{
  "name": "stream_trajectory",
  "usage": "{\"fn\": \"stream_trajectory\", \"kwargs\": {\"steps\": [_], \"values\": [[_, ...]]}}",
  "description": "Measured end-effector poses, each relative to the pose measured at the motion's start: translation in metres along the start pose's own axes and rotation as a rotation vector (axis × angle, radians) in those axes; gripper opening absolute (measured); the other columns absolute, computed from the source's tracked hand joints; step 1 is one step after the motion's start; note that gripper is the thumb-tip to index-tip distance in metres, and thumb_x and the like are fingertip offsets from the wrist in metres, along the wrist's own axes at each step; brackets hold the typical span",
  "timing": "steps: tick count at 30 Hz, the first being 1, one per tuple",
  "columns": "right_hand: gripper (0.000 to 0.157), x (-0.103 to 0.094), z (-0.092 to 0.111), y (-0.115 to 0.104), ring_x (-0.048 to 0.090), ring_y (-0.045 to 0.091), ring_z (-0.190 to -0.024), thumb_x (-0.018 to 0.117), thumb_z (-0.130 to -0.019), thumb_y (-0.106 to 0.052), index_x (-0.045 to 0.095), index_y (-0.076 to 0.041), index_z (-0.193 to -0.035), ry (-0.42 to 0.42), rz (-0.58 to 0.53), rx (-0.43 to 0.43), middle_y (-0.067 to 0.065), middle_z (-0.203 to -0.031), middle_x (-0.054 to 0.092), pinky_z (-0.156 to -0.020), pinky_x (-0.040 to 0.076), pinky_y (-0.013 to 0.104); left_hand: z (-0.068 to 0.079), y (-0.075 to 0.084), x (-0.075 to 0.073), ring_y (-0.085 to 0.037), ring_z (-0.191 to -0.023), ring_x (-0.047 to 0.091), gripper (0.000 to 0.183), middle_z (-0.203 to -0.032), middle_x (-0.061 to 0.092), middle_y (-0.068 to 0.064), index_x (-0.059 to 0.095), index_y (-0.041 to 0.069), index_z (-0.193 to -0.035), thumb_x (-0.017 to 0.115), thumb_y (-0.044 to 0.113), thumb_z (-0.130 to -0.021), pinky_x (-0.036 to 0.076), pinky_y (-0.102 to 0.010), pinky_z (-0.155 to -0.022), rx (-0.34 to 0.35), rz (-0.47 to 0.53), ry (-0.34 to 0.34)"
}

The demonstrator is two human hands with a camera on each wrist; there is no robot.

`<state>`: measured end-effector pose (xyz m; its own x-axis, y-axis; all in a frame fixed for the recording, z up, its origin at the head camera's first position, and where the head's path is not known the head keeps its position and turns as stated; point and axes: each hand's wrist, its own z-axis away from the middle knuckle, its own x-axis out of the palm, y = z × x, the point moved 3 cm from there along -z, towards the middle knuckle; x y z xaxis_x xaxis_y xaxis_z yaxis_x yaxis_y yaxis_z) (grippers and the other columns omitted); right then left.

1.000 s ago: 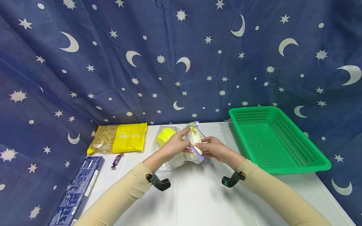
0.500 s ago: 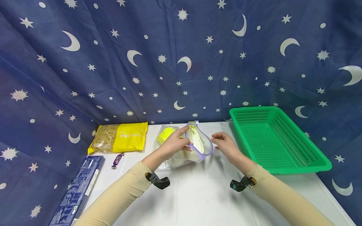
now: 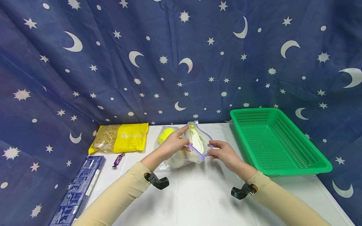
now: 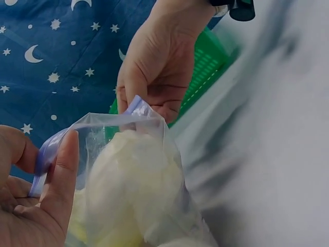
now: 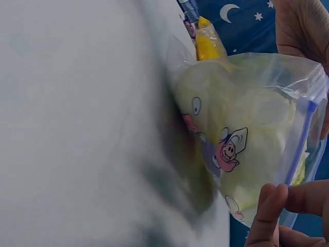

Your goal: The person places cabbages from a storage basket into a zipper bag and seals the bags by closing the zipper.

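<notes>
A clear zip bag (image 3: 178, 158) with a purple zip strip and printed cartoon figures lies on its side, its mouth spread apart toward the right. Inside it is a pale, whitish-green vegetable (image 4: 131, 185) that looks like cabbage, with bright yellow (image 3: 165, 135) at the far end in the head view. My left hand (image 3: 173, 145) pinches the near left edge of the mouth between thumb and fingers. Across from it, my right hand (image 3: 224, 153) pinches the other edge by the purple strip, seen close up in the right wrist view. Plastic and fingers partly hide the vegetable.
A green perforated basket (image 3: 282, 172) stands to the right. At the back left lies a yellow pasta packet (image 3: 130, 138), with a purple wrapped candy (image 3: 118, 160) in front of it. A long blue box (image 3: 77, 191) runs along the table's left edge. A patterned curtain (image 3: 158, 72) rises behind.
My right hand has come off the near side of the mouth, moved right, and taken hold of the right edge. The mouth is wider apart now. My left hand keeps its pinch.
</notes>
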<state>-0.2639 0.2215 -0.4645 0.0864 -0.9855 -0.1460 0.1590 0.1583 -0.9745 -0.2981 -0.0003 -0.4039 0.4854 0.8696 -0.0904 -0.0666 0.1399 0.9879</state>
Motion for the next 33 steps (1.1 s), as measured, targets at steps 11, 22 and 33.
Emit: {"fn": "stream_trajectory", "kwargs": {"steps": [11, 22, 33], "values": [[0.064, -0.005, -0.002, -0.057, 0.058, 0.023, -0.071, 0.062, -0.086, -0.003, 0.049, 0.004, -0.148, 0.046, 0.286, -0.078, 0.023, -0.142, 0.056, -0.071, 0.053, 0.031, 0.008, 0.021, -0.018, -0.02, -0.08, 0.066, 0.076, -0.167, 0.025, -0.008, 0.026, 0.006, -0.162, 0.053, -0.002, -0.091, 0.063, -0.034, -0.078, 0.036, -0.006, 0.018], [0.063, -0.006, -0.007, -0.1, 0.057, 0.022, -0.07, 0.057, -0.089, -0.006, 0.046, 0.004, -0.15, 0.027, 0.385, -0.108, 0.025, -0.127, 0.062, -0.064, 0.049, 0.029, 0.012, 0.038, -0.033, -0.021, -0.081, 0.065, 0.078, -0.169, 0.019, -0.006, 0.023, 0.007, -0.163, 0.054, -0.003, -0.092, 0.062, -0.036, -0.082, 0.045, 0.033, 0.033], [0.065, -0.009, -0.013, -0.147, 0.053, 0.023, -0.071, 0.056, -0.09, -0.005, 0.043, -0.003, -0.154, 0.0, 0.387, -0.092, 0.02, -0.115, 0.064, -0.065, 0.049, 0.031, 0.012, 0.061, -0.04, -0.024, -0.089, 0.067, 0.076, -0.167, 0.023, -0.01, 0.025, 0.008, -0.163, 0.052, -0.002, -0.092, 0.063, -0.033, -0.08, 0.051, 0.024, 0.089]]}}
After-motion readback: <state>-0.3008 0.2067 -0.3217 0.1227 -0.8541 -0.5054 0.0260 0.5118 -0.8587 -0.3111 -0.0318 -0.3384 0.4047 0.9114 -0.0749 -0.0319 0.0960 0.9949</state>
